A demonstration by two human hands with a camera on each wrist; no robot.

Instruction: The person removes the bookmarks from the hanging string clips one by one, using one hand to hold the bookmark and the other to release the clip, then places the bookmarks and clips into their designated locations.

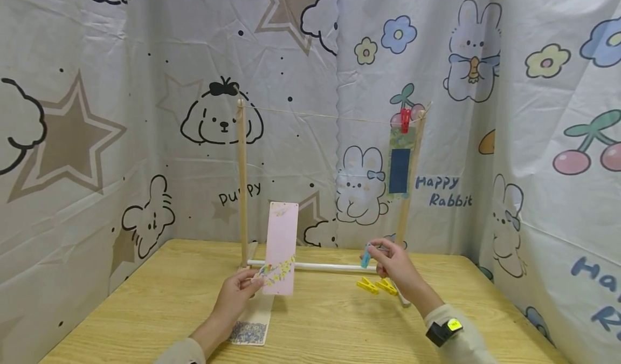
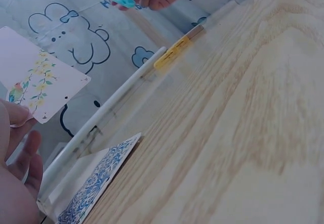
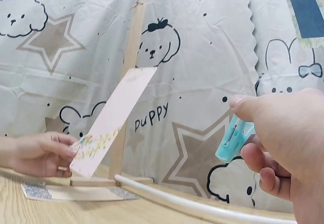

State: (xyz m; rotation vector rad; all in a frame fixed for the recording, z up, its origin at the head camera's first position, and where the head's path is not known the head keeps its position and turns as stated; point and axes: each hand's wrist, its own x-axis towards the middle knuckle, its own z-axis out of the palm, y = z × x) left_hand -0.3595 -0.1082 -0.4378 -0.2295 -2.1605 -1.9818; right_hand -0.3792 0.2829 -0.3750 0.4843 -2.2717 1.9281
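A pink bookmark-like card [image 1: 281,245] with yellow flowers and a bird stands upright in my left hand [image 1: 234,299], pinched at its lower left edge. My right hand [image 1: 399,269] pinches a light blue clothespin [image 1: 366,257] between thumb and fingers, above the table's right side. Two yellow clothespins [image 1: 367,285] lie on the table below that hand. A second card [image 1: 249,332], cream with a blue pattern at its end, lies flat beneath my left hand. On the string [image 1: 310,114] hangs a green and navy card [image 1: 400,170], held by a red clothespin [image 1: 405,120] near the right post.
The string runs between a left wooden post [image 1: 242,186] and a right wooden post [image 1: 409,191]. A white rod [image 1: 330,267] joins their bases low across the wooden table [image 1: 160,304]. Printed curtains [image 1: 296,159] close off the back and sides.
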